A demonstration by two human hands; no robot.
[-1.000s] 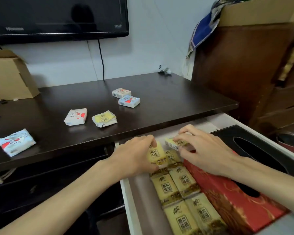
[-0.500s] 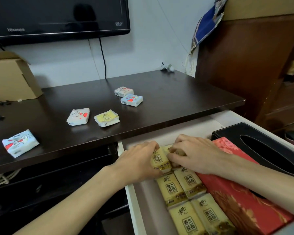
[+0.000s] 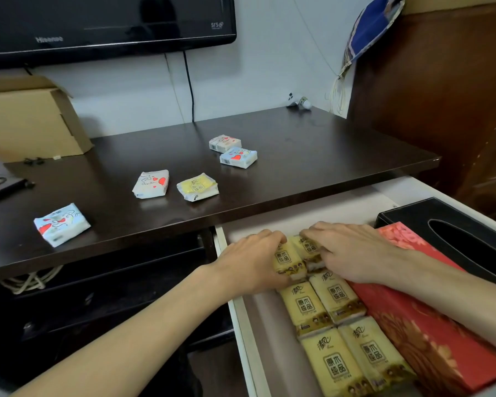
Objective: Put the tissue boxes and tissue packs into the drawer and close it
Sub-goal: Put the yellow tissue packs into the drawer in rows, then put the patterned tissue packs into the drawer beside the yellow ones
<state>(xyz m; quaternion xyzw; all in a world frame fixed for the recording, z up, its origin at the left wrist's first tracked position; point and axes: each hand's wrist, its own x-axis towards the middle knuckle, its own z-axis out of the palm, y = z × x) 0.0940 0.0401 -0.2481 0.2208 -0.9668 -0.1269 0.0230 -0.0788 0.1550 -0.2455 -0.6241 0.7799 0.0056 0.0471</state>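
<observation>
Five small tissue packs lie out on the tabletop (image 3: 312,156): a blue-and-red one (image 3: 61,224) far left, a white one with hearts (image 3: 151,183) beside a yellow one (image 3: 197,186), and two more (image 3: 233,151) farther back, touching each other. Both my hands are down in the open drawer (image 3: 241,319). My left hand (image 3: 252,260) presses its fingers against the left pack of the rearmost yellow pair (image 3: 297,255), and my right hand (image 3: 352,253) lies flat over the right pack, neither lifting anything, just squaring them into line. Behind that pair, toward me, four more yellow packs (image 3: 338,330) sit in two neat rows, with the red tissue box (image 3: 430,325) just beside them and the black tissue box (image 3: 464,242) at the far right. I judge this the packing step, roughly half done. Next I should let go, reach back to the tabletop for the nearest pack, and find room for the rest before pushing the drawer shut.
</observation>
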